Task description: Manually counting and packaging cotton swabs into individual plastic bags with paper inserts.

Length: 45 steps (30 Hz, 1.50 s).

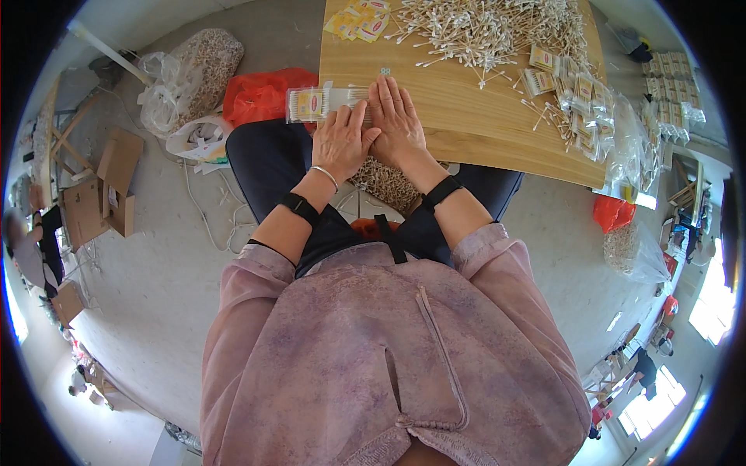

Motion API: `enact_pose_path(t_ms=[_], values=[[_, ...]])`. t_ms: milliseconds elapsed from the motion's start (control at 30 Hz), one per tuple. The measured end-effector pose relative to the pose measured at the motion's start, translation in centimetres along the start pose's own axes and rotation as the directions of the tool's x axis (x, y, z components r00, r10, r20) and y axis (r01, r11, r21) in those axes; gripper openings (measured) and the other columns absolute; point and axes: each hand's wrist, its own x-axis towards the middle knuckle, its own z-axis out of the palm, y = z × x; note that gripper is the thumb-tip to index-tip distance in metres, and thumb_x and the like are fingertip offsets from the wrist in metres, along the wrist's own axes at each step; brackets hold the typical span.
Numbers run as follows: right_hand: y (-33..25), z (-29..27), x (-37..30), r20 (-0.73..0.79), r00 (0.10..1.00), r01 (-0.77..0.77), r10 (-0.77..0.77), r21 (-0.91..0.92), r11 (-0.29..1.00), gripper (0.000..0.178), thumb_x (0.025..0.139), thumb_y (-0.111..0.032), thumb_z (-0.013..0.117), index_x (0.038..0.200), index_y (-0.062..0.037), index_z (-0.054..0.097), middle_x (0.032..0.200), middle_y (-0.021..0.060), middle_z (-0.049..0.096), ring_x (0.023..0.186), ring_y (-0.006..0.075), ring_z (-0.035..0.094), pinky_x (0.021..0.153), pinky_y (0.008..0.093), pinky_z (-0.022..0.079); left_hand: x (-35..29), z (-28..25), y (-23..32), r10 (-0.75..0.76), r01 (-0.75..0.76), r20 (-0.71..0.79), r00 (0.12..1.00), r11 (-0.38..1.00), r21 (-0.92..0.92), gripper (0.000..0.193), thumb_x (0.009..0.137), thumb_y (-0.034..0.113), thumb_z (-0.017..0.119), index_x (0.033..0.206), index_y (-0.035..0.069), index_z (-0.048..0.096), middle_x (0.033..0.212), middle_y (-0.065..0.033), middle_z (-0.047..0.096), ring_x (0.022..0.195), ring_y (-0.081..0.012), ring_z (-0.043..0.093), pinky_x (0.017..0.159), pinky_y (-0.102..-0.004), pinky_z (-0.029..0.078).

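At the near left part of the table edge, a clear plastic packet of cotton swabs [307,106] with a yellow and red label lies flat. White-tipped swabs and clear plastic [351,95] show just right of it, partly under my fingers. My left hand [340,146] rests its slightly bent, parted fingers on the plastic, a ring on one of them. Beside it, touching it at the thumb, my right hand [396,123] lies flat with fingers stretched away from me. What is beneath the right palm is hidden.
Loose cotton swabs [474,31] are heaped at the table's [458,101] far side. Yellow label cards [357,19] lie far left; filled packets [579,97] pile up right. Left of my knee are a red plastic bag [264,92] and a swab-filled sack [210,66]. Cardboard boxes [116,182] stand farther left.
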Motion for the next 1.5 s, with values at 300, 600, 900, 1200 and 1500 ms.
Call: enact_pose_path(t_ms=[300,600,900,1200,1500], values=[[-0.1,0.1,0.0,0.024,1.0,-0.016,0.016,-0.001,1.0,0.069,0.09,-0.032,0.039,0.145,0.002,0.016,0.153,0.0177,0.012,0.144,0.0284,0.006,0.116,0.039,0.006,0.5,-0.4,0.4,-0.033,0.031,0.043,0.999,0.999,0.042,0.058,0.091,0.052,0.043,0.132,0.012,0.044,0.097,-0.0102,0.055,0.089,-0.0284,0.058,0.074,-0.041,0.049],[0.0,0.4,-0.1,-0.039,0.999,0.008,-0.007,0.031,0.999,0.068,0.09,-0.035,0.036,0.144,0.003,0.02,0.153,0.0186,0.015,0.143,0.0296,0.01,0.116,0.0402,0.006,1.2,-0.8,0.6,-0.072,0.074,0.081,0.994,0.997,-0.02,0.059,0.09,0.052,0.045,0.133,0.012,0.041,0.099,-0.0116,0.055,0.091,-0.0304,0.059,0.075,-0.0426,0.049],[0.2,0.7,-0.1,-0.082,0.996,0.019,-0.021,-0.024,1.0,0.064,0.091,-0.034,0.037,0.142,0.0033,0.026,0.151,0.0199,0.02,0.142,0.0308,0.014,0.116,0.0416,0.009,1.6,-0.7,0.2,-0.099,0.106,0.126,0.987,0.993,-0.051,0.047,0.093,0.032,0.046,0.135,0.012,0.038,0.104,-0.0125,0.056,0.091,-0.0328,0.06,0.074,-0.0423,0.051],[0.1,0.8,-0.3,-0.101,0.994,0.034,-0.028,0.056,0.998,0.068,0.09,-0.039,0.042,0.142,0.0023,0.025,0.15,0.019,0.022,0.141,0.0311,0.017,0.115,0.0418,0.012,2.6,-0.9,-0.2,-0.102,0.114,0.186,0.977,0.992,-0.056,0.039,0.093,0.021,0.044,0.131,0.013,0.042,0.103,-0.0119,0.061,0.086,-0.0316,0.064,0.071,-0.0425,0.053],[-0.4,0.9,-0.7,-0.073,0.997,-0.002,0.003,0.014,1.0,0.07,0.09,-0.039,0.042,0.143,0.0035,0.023,0.15,0.0202,0.021,0.141,0.0322,0.016,0.116,0.0418,0.011,2.5,-0.7,-0.2,-0.106,0.123,0.158,0.982,0.988,-0.097,0.036,0.091,0.019,0.045,0.127,0.014,0.045,0.101,-0.0125,0.06,0.084,-0.033,0.064,0.07,-0.0434,0.053]])
